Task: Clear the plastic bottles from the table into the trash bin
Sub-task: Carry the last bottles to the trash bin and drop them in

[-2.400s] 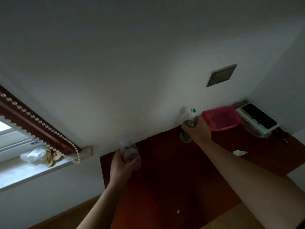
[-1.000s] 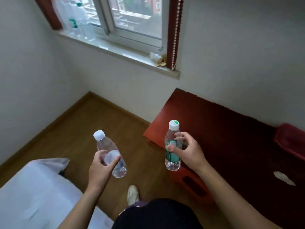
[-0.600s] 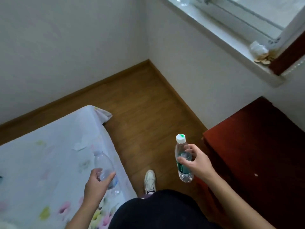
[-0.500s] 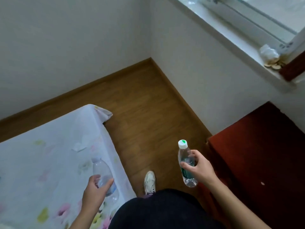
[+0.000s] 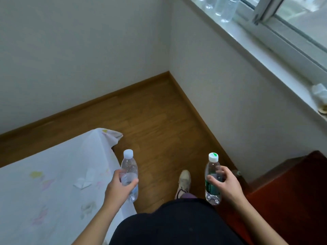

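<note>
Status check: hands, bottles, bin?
Left hand shut on clear bottle. Right hand shut on green-label bottle. Both upright, off the table. No bin in view.

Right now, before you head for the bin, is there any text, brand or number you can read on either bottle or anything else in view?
None is readable.
Green label on the right hand's bottle: print too blurred to read.
Its cap: a green mark, no legible letters.
Left hand's bottle: no label visible.
Sill bottles: no text visible.
</note>
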`<action>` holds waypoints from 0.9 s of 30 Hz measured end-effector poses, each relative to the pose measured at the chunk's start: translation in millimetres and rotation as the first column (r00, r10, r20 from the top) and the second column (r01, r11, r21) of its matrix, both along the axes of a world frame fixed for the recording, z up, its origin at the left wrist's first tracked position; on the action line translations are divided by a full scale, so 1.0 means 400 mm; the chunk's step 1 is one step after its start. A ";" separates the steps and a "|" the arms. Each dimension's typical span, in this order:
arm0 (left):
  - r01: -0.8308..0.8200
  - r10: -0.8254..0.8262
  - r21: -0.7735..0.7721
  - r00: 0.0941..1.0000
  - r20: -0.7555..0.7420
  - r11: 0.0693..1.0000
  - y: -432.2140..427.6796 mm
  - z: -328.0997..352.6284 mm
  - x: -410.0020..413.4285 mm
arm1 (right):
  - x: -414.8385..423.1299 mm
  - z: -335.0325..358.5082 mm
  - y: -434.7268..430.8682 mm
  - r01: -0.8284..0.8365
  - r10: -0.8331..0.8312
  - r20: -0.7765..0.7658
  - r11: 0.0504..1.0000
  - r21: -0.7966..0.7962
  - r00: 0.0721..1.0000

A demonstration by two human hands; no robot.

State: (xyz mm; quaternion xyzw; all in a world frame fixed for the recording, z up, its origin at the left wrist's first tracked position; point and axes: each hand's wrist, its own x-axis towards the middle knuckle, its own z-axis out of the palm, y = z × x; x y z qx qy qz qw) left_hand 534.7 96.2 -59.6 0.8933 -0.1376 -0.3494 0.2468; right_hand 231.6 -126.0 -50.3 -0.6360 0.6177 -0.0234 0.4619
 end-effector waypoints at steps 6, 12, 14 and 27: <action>-0.128 0.130 -0.044 0.991 0.045 0.991 -0.167 0.029 0.128 | 0.192 -0.012 -0.261 -0.118 0.117 0.041 0.993 0.023 0.992; -0.381 0.380 -0.011 0.922 0.076 0.925 -0.236 0.046 0.206 | 0.502 0.022 -0.488 -0.411 0.404 0.105 0.911 0.046 0.909; -0.491 0.489 0.026 0.870 0.064 0.871 -0.223 0.041 0.217 | 0.618 0.039 -0.530 -0.513 0.503 0.134 0.856 0.058 0.854; -0.849 0.849 0.025 0.527 -0.036 0.528 -0.212 -0.017 0.543 | 1.350 0.042 -0.666 -0.813 0.812 0.059 0.582 -0.010 0.581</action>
